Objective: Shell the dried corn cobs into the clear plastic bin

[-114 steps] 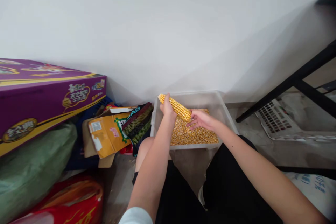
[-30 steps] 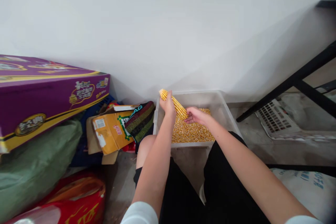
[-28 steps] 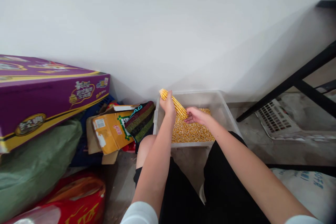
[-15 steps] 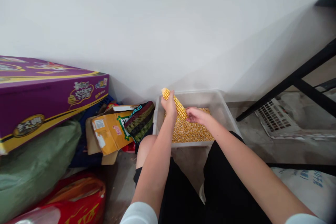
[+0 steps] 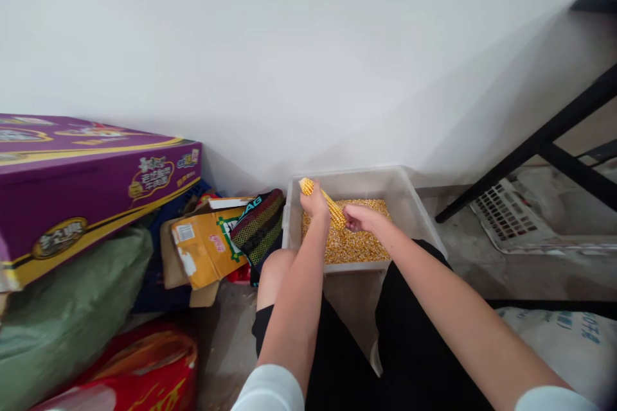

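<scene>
- Yellow, kernel-covered corn cob (image 5: 334,211) is held at a slant above a translucent rectangular plastic tub (image 5: 416,215), its pale tip pointed up and away; it can be expected to be light, stiff and knobbly – not slippery, and hardly fragile.
- Upper part or middle is best gripped, so that the lower end can be reached; kernels could be loosened there under firm pressure.
- Around the upper part, the bare left hand (image 5: 315,202) is wrapped, its fingers closed on the cob.
- Beside the lower end, the bare right hand (image 5: 359,217) is placed with fingers curled in – whether anything is pinched cannot be told.
- Loose golden kernels (image 5: 359,248) are spread beneath, contained in the tub.
- Farther left, a torn orange cardboard box (image 5: 206,250) and a large purple printed carton (image 5: 99,183) are seen.
</scene>
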`<state>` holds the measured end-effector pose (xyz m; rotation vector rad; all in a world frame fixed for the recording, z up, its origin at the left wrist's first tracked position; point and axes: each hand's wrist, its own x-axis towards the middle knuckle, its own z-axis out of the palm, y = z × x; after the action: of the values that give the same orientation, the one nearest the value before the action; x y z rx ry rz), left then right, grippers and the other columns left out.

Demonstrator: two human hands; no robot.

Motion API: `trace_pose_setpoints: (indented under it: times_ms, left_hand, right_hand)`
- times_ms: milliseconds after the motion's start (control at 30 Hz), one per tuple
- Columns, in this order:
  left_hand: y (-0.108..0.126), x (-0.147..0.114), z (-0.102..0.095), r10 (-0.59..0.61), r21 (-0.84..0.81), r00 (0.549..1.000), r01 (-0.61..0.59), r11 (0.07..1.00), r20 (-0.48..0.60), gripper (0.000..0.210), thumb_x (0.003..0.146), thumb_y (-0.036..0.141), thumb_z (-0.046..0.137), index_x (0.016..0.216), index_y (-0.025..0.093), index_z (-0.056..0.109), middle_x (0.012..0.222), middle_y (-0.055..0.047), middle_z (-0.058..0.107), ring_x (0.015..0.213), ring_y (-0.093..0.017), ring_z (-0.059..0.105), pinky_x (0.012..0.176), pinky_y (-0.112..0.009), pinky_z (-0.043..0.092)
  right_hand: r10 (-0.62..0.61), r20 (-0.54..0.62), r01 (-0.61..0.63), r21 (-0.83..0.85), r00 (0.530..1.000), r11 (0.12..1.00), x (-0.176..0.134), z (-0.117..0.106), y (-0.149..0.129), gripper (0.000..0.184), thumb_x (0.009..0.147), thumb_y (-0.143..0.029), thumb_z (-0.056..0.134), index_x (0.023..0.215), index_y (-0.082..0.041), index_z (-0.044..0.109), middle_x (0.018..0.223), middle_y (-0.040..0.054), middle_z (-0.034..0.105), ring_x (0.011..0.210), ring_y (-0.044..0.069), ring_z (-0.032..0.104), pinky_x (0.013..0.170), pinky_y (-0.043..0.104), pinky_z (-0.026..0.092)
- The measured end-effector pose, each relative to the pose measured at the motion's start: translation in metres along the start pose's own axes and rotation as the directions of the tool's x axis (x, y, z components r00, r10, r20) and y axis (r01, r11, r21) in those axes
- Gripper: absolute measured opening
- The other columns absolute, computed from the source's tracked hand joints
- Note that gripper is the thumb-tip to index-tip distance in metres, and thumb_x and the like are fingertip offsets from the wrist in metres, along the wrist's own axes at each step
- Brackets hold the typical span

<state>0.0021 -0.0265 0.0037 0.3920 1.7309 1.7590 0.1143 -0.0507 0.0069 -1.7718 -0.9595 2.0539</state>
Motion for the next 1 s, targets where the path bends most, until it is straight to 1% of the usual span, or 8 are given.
trace_pose_setpoints:
  times_ms: [167, 267, 333, 500, 600, 667, 833, 1000]
  left_hand:
    - [-0.003, 0.015, 0.002, 0.006, -0.110, 0.993, -0.019, 0.994, -0.120, 0.031, 0.069, 0.036, 0.069, 0.089, 0.014, 0.059, 0.094, -0.008, 0.064, 0.087, -0.020, 0.062, 0.080, -0.033, 0.047]
    - [0.002, 0.019, 0.001, -0.027, -0.201, 0.991, -0.001, 0.980, -0.134, 0.031, 0.069, 0.032, 0.069, 0.092, 0.014, 0.059, 0.095, -0.007, 0.064, 0.087, -0.018, 0.062, 0.078, -0.031, 0.048]
    - [0.008, 0.019, 0.000, -0.032, -0.222, 0.991, 0.002, 0.975, -0.132, 0.031, 0.069, 0.031, 0.070, 0.092, 0.014, 0.059, 0.093, -0.007, 0.064, 0.085, -0.018, 0.062, 0.076, -0.030, 0.048]
    - [0.023, 0.011, 0.000, -0.003, -0.224, 0.998, -0.012, 0.975, -0.067, 0.032, 0.067, 0.033, 0.071, 0.090, 0.014, 0.060, 0.086, -0.004, 0.063, 0.077, -0.017, 0.060, 0.070, -0.030, 0.048]
    - [0.027, 0.009, 0.000, 0.049, -0.233, 0.999, -0.053, 0.971, -0.023, 0.032, 0.066, 0.034, 0.072, 0.089, 0.015, 0.059, 0.085, -0.003, 0.063, 0.077, -0.016, 0.060, 0.069, -0.029, 0.047]
    - [0.028, 0.010, -0.001, 0.073, -0.240, 0.997, -0.078, 0.968, -0.031, 0.033, 0.066, 0.034, 0.072, 0.089, 0.015, 0.059, 0.088, -0.003, 0.063, 0.079, -0.016, 0.060, 0.071, -0.028, 0.047]
    - [0.030, 0.014, -0.004, 0.027, -0.277, 0.999, -0.039, 0.960, -0.047, 0.032, 0.067, 0.035, 0.071, 0.091, 0.018, 0.058, 0.093, -0.004, 0.063, 0.080, -0.016, 0.060, 0.070, -0.028, 0.046]
    - [0.034, 0.010, -0.004, 0.074, -0.274, 0.997, -0.068, 0.959, 0.009, 0.034, 0.065, 0.038, 0.072, 0.088, 0.017, 0.059, 0.084, -0.001, 0.060, 0.073, -0.015, 0.057, 0.066, -0.028, 0.046]
  right_hand:
    - [-0.060, 0.077, 0.052, 0.096, 0.995, 0.994, 0.001, -0.005, -0.003, 0.013, 0.069, -0.005, 0.044, 0.067, -0.018, 0.041, 0.049, -0.0017, 0.044, 0.041, 0.009, 0.045, 0.044, 0.018, 0.040]
    - [-0.087, 0.128, 0.058, 0.219, 0.988, 0.974, -0.002, -0.008, -0.006, 0.008, 0.066, -0.010, 0.044, 0.069, -0.017, 0.042, 0.053, -0.0001, 0.048, 0.045, 0.010, 0.050, 0.048, 0.021, 0.044]
    - [-0.114, 0.130, 0.079, 0.250, 0.985, 0.965, -0.004, -0.008, -0.008, 0.008, 0.064, -0.012, 0.046, 0.068, -0.017, 0.042, 0.054, -0.0003, 0.049, 0.045, 0.010, 0.051, 0.047, 0.021, 0.044]
    - [-0.178, 0.109, 0.162, 0.145, 0.978, 0.976, -0.008, -0.005, -0.009, 0.013, 0.056, -0.008, 0.045, 0.066, -0.017, 0.042, 0.052, -0.0011, 0.048, 0.044, 0.011, 0.051, 0.046, 0.021, 0.043]
    - [-0.197, 0.085, 0.186, 0.126, 0.977, 0.974, -0.011, -0.004, -0.010, 0.026, 0.053, -0.004, 0.043, 0.075, -0.017, 0.045, 0.054, -0.0018, 0.050, 0.044, 0.012, 0.054, 0.050, 0.024, 0.047]
    - [-0.202, 0.097, 0.186, 0.153, 0.975, 0.971, -0.012, -0.005, -0.011, 0.029, 0.057, -0.005, 0.043, 0.083, -0.018, 0.047, 0.059, -0.0010, 0.053, 0.047, 0.014, 0.058, 0.055, 0.028, 0.050]
    - [-0.185, 0.078, 0.178, 0.096, 0.980, 0.979, -0.016, -0.006, -0.013, 0.018, 0.071, -0.023, 0.051, 0.088, -0.019, 0.047, 0.068, -0.0012, 0.051, 0.058, 0.021, 0.067, 0.053, 0.030, 0.052]
    - [-0.205, 0.124, 0.197, 0.070, 0.971, 0.978, -0.022, -0.003, -0.016, 0.013, 0.070, -0.020, 0.050, 0.082, -0.017, 0.046, 0.070, -0.0003, 0.052, 0.059, 0.020, 0.067, 0.053, 0.029, 0.052]
